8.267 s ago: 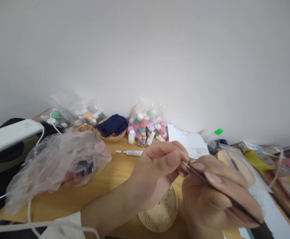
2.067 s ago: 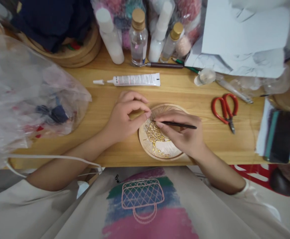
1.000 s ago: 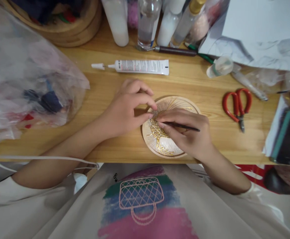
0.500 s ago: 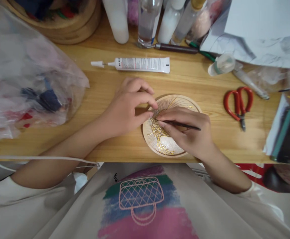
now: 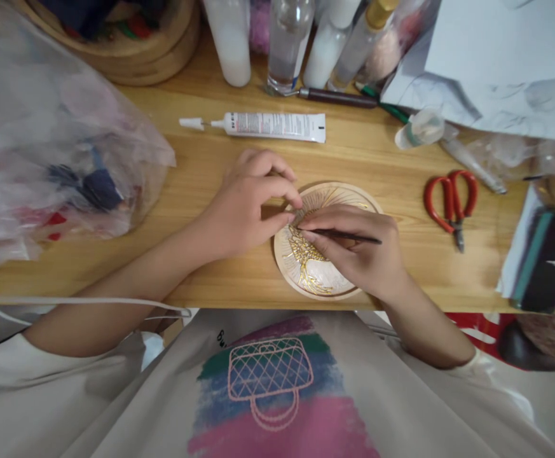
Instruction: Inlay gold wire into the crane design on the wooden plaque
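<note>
A round pale wooden disc (image 5: 281, 270) lies near the table's front edge, bearing a raised pattern of gold wire (image 5: 308, 257) and fine drawn lines. Over its right half, my right hand (image 5: 363, 248) grips slim dark tweezers (image 5: 346, 236), their tip pointing left at the gold pattern. My left hand (image 5: 253, 200) is at the disc's upper left rim, fingers curled, thumb and forefinger brought close together near the tweezers' tip. Whatever sits between those two fingertips is too small to make out. My right hand hides part of the disc.
Behind the disc lies a white glue tube (image 5: 277, 126). Red-handled cutters (image 5: 451, 203) rest to the right, beside a dark phone-like object (image 5: 551, 261). A plastic bag (image 5: 91, 146) fills the left. Bottles (image 5: 289, 51), a dark-handled tool (image 5: 339, 97) and papers (image 5: 491, 95) line the back.
The view has shifted slightly, so the surrounding things sit a little differently in the picture. Both hands keep almost the same pose over the disc.
</note>
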A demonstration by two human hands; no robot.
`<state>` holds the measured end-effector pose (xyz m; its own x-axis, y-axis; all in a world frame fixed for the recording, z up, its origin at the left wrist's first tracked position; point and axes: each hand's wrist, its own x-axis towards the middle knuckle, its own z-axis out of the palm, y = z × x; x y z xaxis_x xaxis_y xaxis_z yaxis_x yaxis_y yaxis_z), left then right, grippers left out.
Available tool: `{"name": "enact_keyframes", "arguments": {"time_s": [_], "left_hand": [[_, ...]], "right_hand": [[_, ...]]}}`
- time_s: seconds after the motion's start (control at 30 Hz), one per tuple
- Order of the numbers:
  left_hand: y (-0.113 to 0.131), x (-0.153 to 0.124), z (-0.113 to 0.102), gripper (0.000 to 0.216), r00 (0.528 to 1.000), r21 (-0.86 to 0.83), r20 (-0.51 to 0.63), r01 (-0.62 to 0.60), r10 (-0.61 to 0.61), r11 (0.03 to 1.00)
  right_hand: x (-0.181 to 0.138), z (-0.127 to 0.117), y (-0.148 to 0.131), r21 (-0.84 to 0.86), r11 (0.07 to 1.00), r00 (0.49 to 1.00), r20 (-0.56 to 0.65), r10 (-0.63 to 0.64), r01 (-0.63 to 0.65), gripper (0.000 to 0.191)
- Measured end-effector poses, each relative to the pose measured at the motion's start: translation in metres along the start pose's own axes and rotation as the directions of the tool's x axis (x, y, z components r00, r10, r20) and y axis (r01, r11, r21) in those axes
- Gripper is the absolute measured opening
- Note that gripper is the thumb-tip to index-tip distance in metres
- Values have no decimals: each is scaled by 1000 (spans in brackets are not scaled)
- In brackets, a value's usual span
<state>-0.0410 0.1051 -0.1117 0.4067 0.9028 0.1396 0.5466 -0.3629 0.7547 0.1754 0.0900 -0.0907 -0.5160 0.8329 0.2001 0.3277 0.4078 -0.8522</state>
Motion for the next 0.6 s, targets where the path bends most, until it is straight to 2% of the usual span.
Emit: {"name": "enact_keyframes", "arguments": {"time_s": [0.17, 0.6], "left_hand": [[0, 0, -1, 10, 1000, 1, 6, -1, 1, 1000], [-1, -1, -1, 9, 999, 9, 3, -42, 42, 999]], "right_hand": [[1, -1, 0, 7, 999, 999, 12, 49, -49, 15], [2, -2, 0, 19, 997, 997, 16, 70, -70, 15]]}}
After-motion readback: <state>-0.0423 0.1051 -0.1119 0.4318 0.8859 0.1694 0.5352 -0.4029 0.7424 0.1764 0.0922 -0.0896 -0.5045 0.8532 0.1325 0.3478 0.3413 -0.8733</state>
